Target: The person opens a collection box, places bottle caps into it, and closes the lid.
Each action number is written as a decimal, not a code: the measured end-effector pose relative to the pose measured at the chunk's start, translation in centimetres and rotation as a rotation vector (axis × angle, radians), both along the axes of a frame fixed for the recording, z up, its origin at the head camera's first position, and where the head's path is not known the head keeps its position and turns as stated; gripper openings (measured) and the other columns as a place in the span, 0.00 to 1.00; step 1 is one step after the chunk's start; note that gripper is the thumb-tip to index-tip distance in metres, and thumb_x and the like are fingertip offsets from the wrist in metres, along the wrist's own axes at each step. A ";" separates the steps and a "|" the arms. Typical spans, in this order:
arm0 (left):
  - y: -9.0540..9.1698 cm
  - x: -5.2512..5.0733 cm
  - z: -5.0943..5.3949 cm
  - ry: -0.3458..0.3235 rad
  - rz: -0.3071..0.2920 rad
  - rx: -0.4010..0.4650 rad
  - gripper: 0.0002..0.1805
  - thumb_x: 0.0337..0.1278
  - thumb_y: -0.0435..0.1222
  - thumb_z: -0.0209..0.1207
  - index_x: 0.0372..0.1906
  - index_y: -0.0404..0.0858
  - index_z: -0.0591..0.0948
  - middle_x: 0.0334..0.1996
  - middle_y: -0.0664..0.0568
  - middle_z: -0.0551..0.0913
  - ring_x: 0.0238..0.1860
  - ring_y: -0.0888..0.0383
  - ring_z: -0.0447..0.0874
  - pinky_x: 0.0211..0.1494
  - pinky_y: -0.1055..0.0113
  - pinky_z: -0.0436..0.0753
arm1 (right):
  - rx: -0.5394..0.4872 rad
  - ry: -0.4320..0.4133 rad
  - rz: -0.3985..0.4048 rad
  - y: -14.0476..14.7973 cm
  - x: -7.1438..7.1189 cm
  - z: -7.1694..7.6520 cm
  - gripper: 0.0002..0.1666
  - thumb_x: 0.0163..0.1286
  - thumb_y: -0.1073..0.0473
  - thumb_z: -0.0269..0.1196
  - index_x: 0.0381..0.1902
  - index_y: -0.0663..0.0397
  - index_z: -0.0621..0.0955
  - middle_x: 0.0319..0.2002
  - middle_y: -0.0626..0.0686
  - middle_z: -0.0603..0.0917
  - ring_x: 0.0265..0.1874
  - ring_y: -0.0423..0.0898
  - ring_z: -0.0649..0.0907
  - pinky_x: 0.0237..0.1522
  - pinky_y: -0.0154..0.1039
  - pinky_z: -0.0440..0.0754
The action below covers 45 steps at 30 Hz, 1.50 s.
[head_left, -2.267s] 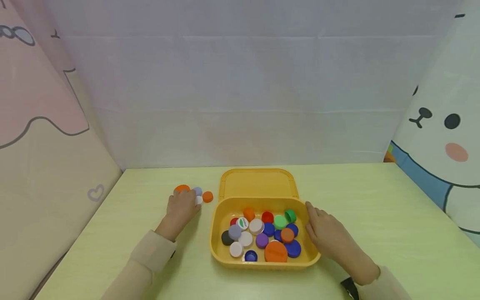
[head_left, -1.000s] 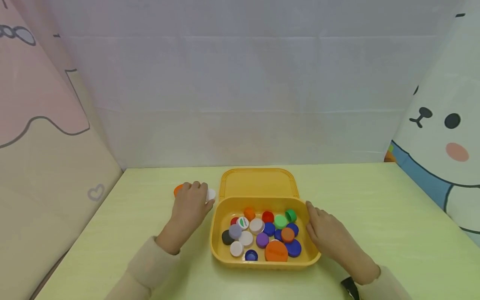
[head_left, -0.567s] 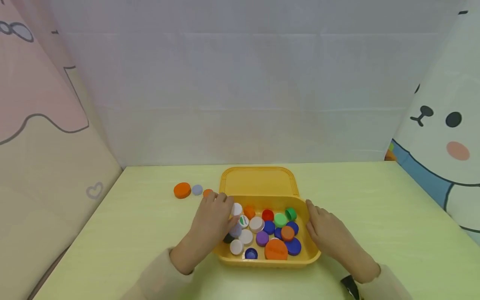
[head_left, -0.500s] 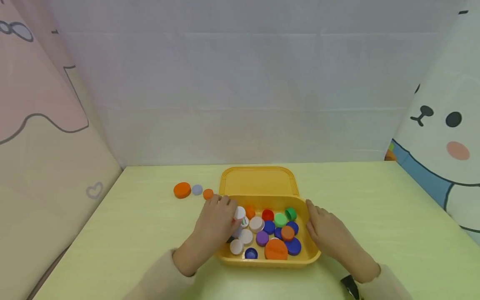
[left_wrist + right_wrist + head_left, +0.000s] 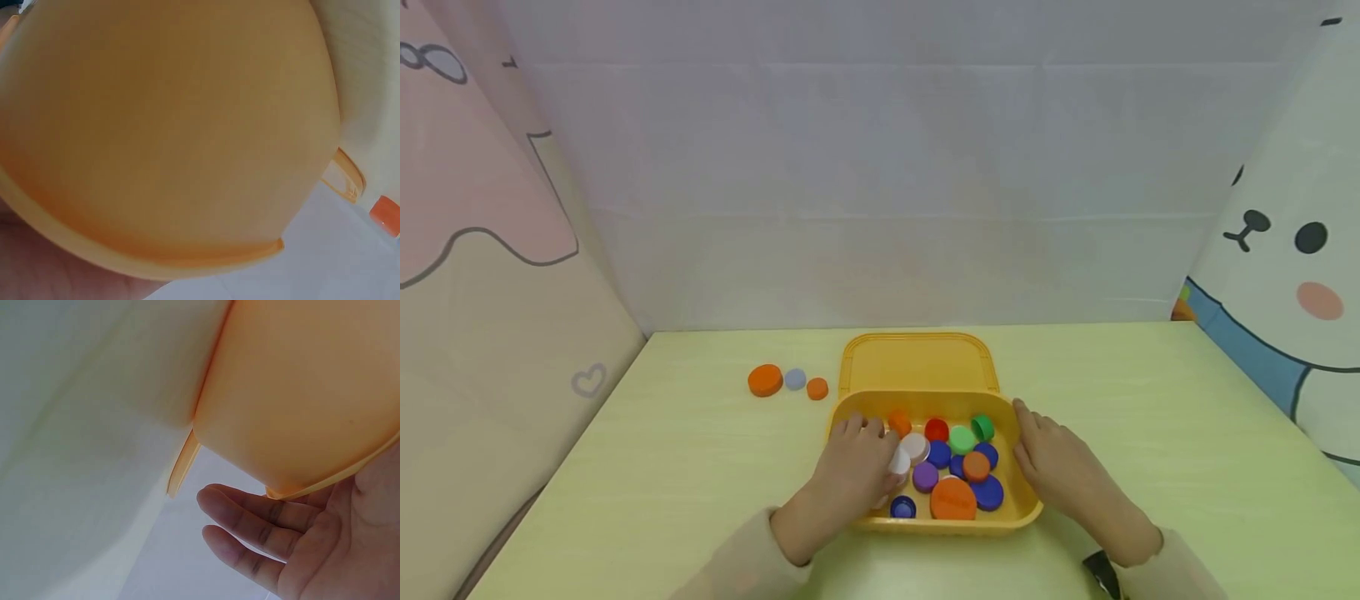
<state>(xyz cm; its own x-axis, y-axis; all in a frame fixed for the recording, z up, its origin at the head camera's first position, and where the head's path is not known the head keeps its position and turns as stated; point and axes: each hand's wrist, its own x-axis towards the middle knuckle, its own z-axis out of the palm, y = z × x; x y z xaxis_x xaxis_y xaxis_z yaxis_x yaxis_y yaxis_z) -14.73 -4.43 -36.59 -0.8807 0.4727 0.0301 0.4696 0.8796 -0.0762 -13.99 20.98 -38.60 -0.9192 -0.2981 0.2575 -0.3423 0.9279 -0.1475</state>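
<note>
A yellow plastic box (image 5: 955, 527) holds many bottle caps in white, blue, orange, red, green and purple. My left hand (image 5: 856, 468) reaches over its left side, down into the box. A white bottle cap (image 5: 899, 461) shows at its thumb and fingers, which seem to pinch it; the far fingertips are hidden. On the right rim rests my right hand (image 5: 1063, 467), touching the box. In the right wrist view its fingers (image 5: 244, 515) stretch loosely past the box corner. The left wrist view mostly shows the outer box wall (image 5: 175, 125).
The box's lid (image 5: 917, 363) lies folded back behind it. To the left on the table are a large orange cap (image 5: 765, 380), a pale lilac cap (image 5: 795, 379) and a small orange cap (image 5: 817, 388). A cloth backdrop (image 5: 880, 183) rises behind the table.
My left hand has picked up the white bottle cap from the group on the left and carried it right, then down into the box. The right hand has stayed on the rim.
</note>
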 end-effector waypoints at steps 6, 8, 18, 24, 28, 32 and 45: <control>0.1 0.0 -0.2 0.001 -0.011 -0.010 0.24 0.45 0.53 0.63 0.46 0.44 0.80 0.40 0.50 0.80 0.40 0.52 0.71 0.47 0.59 0.74 | 0.005 0.002 0.006 0.0 -0.1 0.0 0.27 0.64 0.63 0.51 0.59 0.74 0.65 0.47 0.66 0.79 0.43 0.60 0.80 0.45 0.52 0.77; 0.1 0.0 -0.2 -0.006 -0.013 -0.011 0.24 0.45 0.53 0.63 0.46 0.44 0.80 0.40 0.50 0.79 0.40 0.52 0.71 0.47 0.60 0.74 | 0.003 0.004 0.006 0.0 -0.1 0.0 0.27 0.65 0.63 0.51 0.59 0.73 0.65 0.47 0.66 0.79 0.42 0.60 0.80 0.45 0.52 0.77; -0.3 0.1 0.7 -0.025 -0.014 0.007 0.22 0.46 0.52 0.63 0.44 0.44 0.80 0.37 0.51 0.79 0.39 0.53 0.72 0.46 0.62 0.74 | -0.007 -0.001 0.003 0.0 0.0 0.1 0.27 0.64 0.63 0.51 0.59 0.74 0.65 0.46 0.66 0.79 0.40 0.59 0.81 0.45 0.51 0.78; -1.4 0.0 1.2 0.093 -0.030 0.107 0.14 0.48 0.47 0.63 0.37 0.43 0.80 0.33 0.52 0.79 0.39 0.53 0.73 0.42 0.62 0.74 | -0.005 0.003 0.005 0.0 0.0 0.0 0.27 0.64 0.63 0.51 0.59 0.74 0.65 0.46 0.66 0.79 0.40 0.59 0.81 0.45 0.51 0.78; -2.3 -0.4 1.6 0.163 -0.016 0.179 0.13 0.48 0.45 0.63 0.36 0.41 0.81 0.32 0.51 0.79 0.37 0.52 0.73 0.41 0.61 0.75 | -0.002 0.001 0.008 0.0 -0.1 -0.1 0.27 0.65 0.63 0.50 0.59 0.74 0.65 0.46 0.66 0.79 0.41 0.60 0.80 0.45 0.52 0.77; -3.4 -1.0 1.8 0.222 0.016 0.220 0.15 0.48 0.46 0.63 0.36 0.40 0.81 0.33 0.51 0.80 0.37 0.51 0.74 0.41 0.61 0.75 | -0.001 0.008 0.010 0.1 -0.1 0.0 0.27 0.64 0.63 0.51 0.59 0.74 0.65 0.46 0.66 0.79 0.42 0.60 0.80 0.45 0.52 0.77; -6.4 -3.9 1.8 0.234 0.134 0.302 0.12 0.49 0.41 0.63 0.35 0.36 0.81 0.31 0.47 0.81 0.35 0.47 0.76 0.41 0.58 0.76 | -0.002 -0.006 0.003 -0.1 -0.1 0.0 0.27 0.64 0.63 0.50 0.59 0.75 0.65 0.46 0.67 0.79 0.41 0.60 0.80 0.45 0.52 0.78</control>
